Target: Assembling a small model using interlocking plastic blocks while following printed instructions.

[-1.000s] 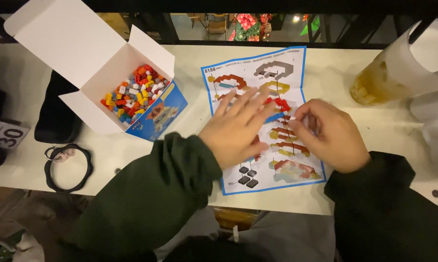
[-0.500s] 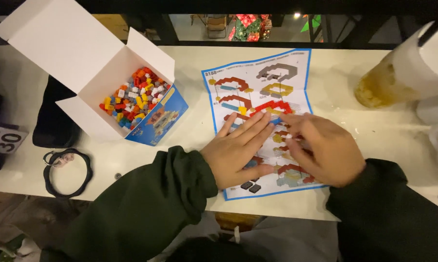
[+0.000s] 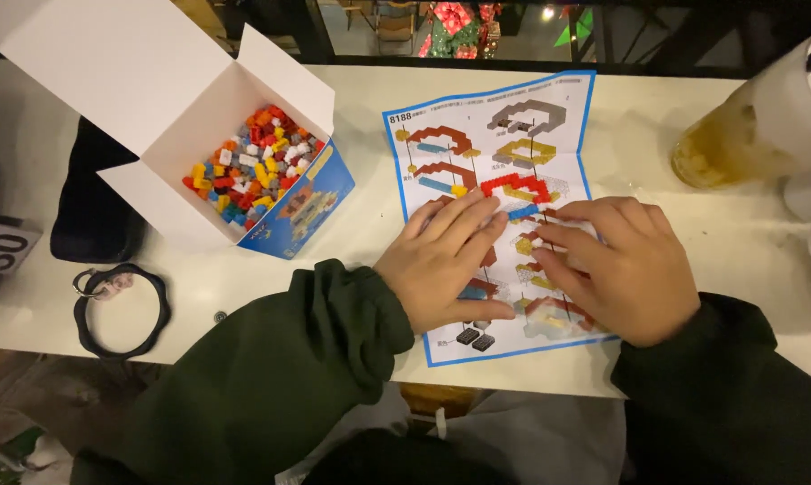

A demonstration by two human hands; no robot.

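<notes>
Both hands (image 3: 540, 265) flat on sheet (image 3: 495, 135), white table (image 3: 693, 224).

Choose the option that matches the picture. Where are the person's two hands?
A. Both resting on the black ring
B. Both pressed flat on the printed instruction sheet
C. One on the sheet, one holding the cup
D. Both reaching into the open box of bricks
B: the left hand and the right hand both lie palm-down on the instruction sheet, while the open box of coloured bricks sits untouched to the left.
</notes>
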